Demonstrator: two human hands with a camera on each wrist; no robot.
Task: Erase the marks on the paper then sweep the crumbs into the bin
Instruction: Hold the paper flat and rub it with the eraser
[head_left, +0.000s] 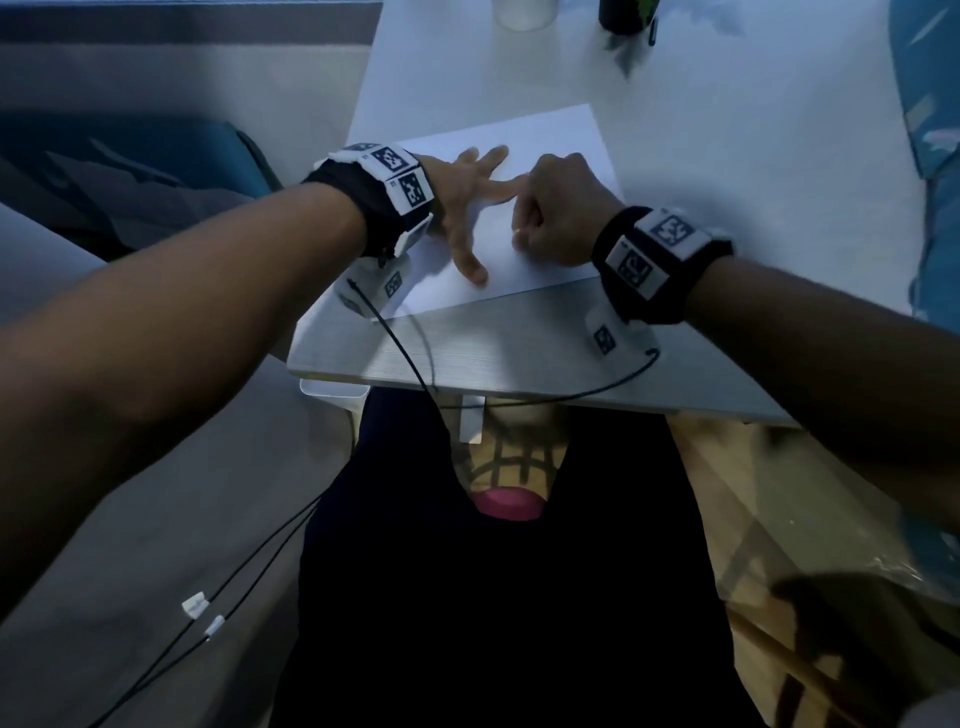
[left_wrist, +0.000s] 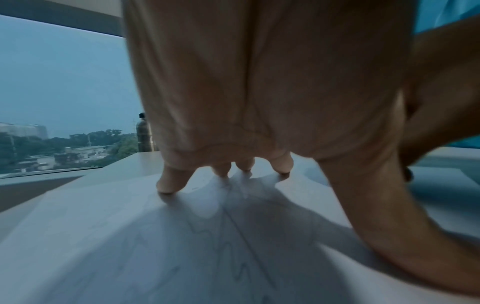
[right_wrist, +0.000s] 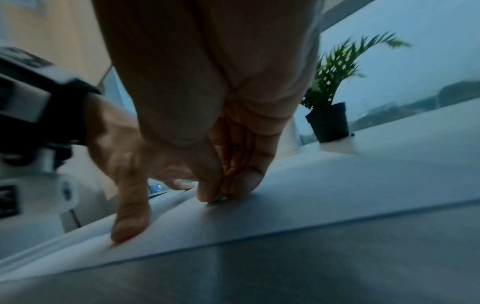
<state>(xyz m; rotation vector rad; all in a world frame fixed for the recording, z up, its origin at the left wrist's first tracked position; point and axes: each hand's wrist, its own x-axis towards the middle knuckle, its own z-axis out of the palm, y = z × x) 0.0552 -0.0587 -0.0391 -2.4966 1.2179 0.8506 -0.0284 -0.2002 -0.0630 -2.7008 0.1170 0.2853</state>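
A white sheet of paper (head_left: 550, 135) lies on the white table (head_left: 727, 182), near its front edge. My left hand (head_left: 467, 208) presses on the sheet's left part with straight, spread fingers (left_wrist: 171, 183). Faint wavy pencil marks (left_wrist: 207, 236) run under its palm. My right hand (head_left: 550, 208) is curled just right of it, near the left forefinger. Its thumb and fingers (right_wrist: 207, 191) pinch a small eraser (right_wrist: 217, 200) against the paper (right_wrist: 337, 195). The eraser is almost wholly hidden. No crumbs can be made out in the dim light.
A black pot with a green plant (right_wrist: 328, 123) and a white cup (head_left: 524, 13) stand at the table's far edge. A grid-patterned container (head_left: 509, 457) shows below the front edge, between my knees. A dark object in clear plastic (head_left: 857, 623) sits lower right. Cables (head_left: 415, 358) hang over the table's front.
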